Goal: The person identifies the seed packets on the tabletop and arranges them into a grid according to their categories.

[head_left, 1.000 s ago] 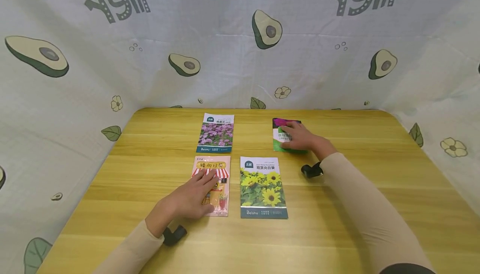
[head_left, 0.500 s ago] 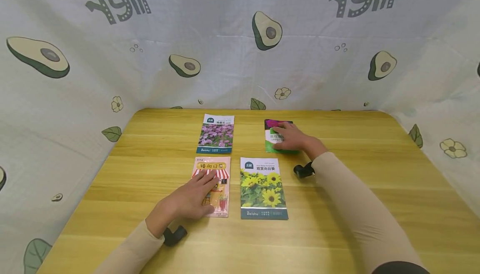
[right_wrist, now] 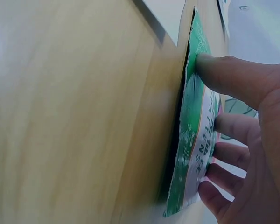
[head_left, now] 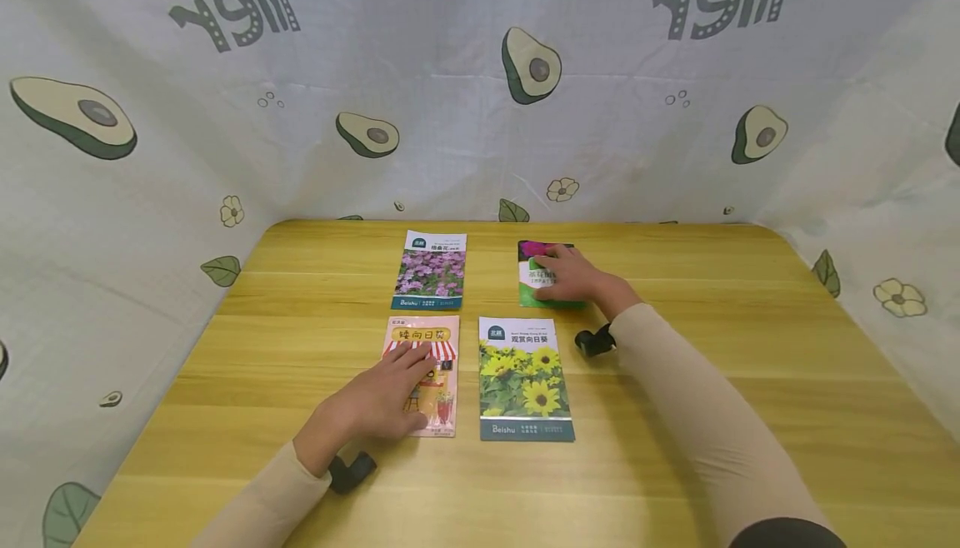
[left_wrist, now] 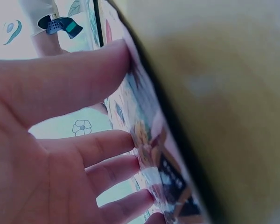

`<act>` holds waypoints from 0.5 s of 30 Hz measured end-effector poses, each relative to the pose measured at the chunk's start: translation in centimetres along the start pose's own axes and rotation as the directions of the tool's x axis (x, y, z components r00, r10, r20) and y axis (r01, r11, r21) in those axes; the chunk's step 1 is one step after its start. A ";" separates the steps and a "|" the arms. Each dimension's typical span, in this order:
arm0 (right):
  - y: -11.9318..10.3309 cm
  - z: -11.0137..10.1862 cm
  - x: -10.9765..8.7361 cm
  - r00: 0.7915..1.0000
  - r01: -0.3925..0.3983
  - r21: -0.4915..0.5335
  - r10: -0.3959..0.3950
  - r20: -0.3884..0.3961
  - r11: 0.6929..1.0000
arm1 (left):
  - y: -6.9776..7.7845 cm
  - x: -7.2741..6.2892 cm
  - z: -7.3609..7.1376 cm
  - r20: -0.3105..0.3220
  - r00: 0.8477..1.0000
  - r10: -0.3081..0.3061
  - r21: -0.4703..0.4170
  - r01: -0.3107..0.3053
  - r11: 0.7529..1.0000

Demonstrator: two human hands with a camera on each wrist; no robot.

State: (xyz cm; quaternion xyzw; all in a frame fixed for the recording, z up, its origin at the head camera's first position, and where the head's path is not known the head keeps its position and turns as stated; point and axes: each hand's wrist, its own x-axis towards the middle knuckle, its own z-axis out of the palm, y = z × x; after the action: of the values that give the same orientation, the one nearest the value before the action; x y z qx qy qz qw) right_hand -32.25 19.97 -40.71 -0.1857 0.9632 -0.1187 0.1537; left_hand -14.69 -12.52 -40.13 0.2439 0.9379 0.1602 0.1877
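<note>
Fingertips and thumb of my left hand [head_left: 378,398] rest on a pink seed packet [head_left: 442,411] lying flat at the near left. In the left wrist view, that hand's fingers [left_wrist: 107,144] are spread and touch the packet's face. My right hand [head_left: 573,276] presses a green and white seed packet [head_left: 527,281] with a magenta flower at the back right. The right wrist view shows the thumb and fingertips on the face of this green packet [right_wrist: 189,144], which lies on the table. Part of each touched packet is hidden under the hand.
A yellow sunflower seed packet [head_left: 525,381] lies right of the pink one. Behind the pink one is a purple-flower seed packet [head_left: 430,271]. All lie on a wooden table [head_left: 675,265], backed by a white avocado-print cloth [head_left: 450,32].
My right hand has slid the green packet left across the table, nearer the purple-flower packet. The left hand has stayed on the pink packet.
</note>
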 end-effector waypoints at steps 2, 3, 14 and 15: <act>-0.2 0.1 0.2 1.000 0.002 -0.006 -0.002 0.004 1.000 | 0.0 0.1 0.0 0.001 1.000 -0.004 -0.002 0.004 1.000; -0.2 0.1 0.3 1.000 0.001 -0.010 -0.001 0.005 1.000 | 0.0 0.1 0.0 -0.001 1.000 -0.004 -0.003 0.004 1.000; -1.1 0.2 1.0 1.000 -0.009 0.008 0.009 -0.007 1.000 | -0.2 0.2 0.1 -0.007 1.000 0.006 -0.005 -0.006 1.000; -1.2 0.2 1.1 1.000 -0.010 0.016 0.010 -0.008 1.000 | -0.2 0.2 0.1 -0.011 1.000 0.009 -0.007 -0.009 1.000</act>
State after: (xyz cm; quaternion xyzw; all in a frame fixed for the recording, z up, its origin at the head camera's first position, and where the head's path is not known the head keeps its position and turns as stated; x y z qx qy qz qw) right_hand -32.79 18.38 -40.85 -0.1791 0.9638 -0.1263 0.1520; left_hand -14.92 -12.60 -40.34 0.2464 0.9373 0.1656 0.1827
